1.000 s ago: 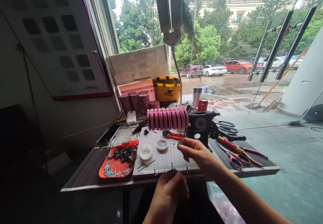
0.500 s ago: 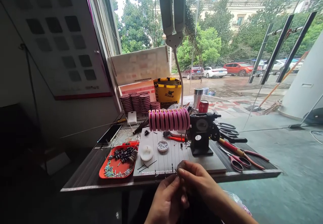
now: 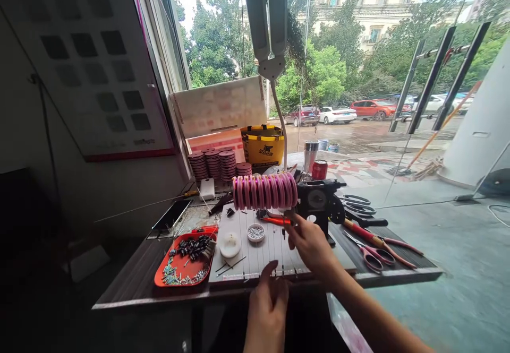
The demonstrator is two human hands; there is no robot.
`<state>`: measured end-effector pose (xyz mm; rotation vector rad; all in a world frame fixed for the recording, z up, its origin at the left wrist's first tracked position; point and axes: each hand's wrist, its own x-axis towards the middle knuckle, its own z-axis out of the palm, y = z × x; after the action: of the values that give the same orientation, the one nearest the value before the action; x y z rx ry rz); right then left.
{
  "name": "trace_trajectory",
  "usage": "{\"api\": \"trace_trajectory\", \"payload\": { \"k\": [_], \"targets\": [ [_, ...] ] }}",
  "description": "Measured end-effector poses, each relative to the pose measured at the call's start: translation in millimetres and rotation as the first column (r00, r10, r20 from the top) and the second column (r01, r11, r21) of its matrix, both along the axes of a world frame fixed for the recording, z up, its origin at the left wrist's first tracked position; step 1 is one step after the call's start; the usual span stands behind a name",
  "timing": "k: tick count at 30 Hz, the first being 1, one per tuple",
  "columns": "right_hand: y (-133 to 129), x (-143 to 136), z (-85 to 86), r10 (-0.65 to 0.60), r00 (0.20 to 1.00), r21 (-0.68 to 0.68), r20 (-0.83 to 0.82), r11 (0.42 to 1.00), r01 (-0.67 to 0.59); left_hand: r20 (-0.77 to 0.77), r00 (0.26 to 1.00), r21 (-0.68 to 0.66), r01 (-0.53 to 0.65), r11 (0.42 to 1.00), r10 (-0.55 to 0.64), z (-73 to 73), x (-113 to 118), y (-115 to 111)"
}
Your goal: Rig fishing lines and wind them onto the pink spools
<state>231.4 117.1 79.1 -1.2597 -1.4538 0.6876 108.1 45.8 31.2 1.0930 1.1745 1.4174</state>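
- Right hand (image 3: 308, 244), centre frame, reaches over the white board (image 3: 258, 252) near the pink spools (image 3: 265, 191) — fingers pinched, perhaps on something small.
- Left hand (image 3: 269, 302), lower centre, thumb raised at the board's near edge — nothing visibly held.

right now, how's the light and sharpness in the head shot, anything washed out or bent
Head view: daylight through the window leaves the sky blown white and the left wall dim; the door bars at the right lean from wide-angle distortion; the pink spools and red tray are sharp, the right hand and left hand slightly soft.
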Motion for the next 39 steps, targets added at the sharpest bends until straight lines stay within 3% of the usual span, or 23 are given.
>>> {"api": "trace_trajectory", "payload": {
  "k": [3,6,8,10,13,17,23,29,34,39],
  "targets": [
    [6,-5,0.8,0.025,0.997,-0.008,-0.068,1.0,-0.025,-0.195,0.978,0.092,-0.062,0.994,0.079,16.2,-2,-1],
    [1,-3,4.5,0.094,0.981,-0.001,-0.169,0.995,-0.095,-0.319,0.948,0.124,0.033,0.992,0.009,40.0,-3,9],
    [-3,2,9.9,0.162,0.957,-0.018,-0.242,0.985,-0.171,-0.32,0.946,0.135,0.102,0.986,-0.054,51.5,2,20],
    [-5,6,15.1,0.221,0.923,-0.057,-0.316,0.966,-0.251,-0.213,0.966,0.13,0.176,0.976,-0.146,55.5,10,31],
    [-5,11,16.3,0.272,0.858,-0.112,-0.437,0.929,-0.351,-0.03,0.968,0.111,0.249,0.962,-0.247,49.4,23,39],
    [-5,11,7.8,0.309,0.755,-0.147,-0.579,0.871,-0.47,0.132,0.95,0.018,0.284,0.959,-0.284,35.1,26,33],
    [-14,2,5.9,0.354,0.644,-0.139,-0.679,0.799,-0.586,0.427,0.8,-0.058,0.49,0.87,-0.422,34.1,11,19],
    [-17,-2,7.9,0.358,0.6,-0.121,-0.716,0.782,-0.611,0.459,0.809,-0.123,0.468,0.875,-0.368,34.4,8,12],
    [-16,0,6.5,0.353,0.608,-0.106,-0.711,0.801,-0.59,0.515,0.779,-0.181,0.507,0.843,-0.358,14.1,7,0],
    [-14,3,6.6,0.359,0.605,-0.089,-0.711,0.807,-0.584,0.553,0.744,-0.122,0.519,0.846,-0.377,3.6,1,-6]
  ]
}}
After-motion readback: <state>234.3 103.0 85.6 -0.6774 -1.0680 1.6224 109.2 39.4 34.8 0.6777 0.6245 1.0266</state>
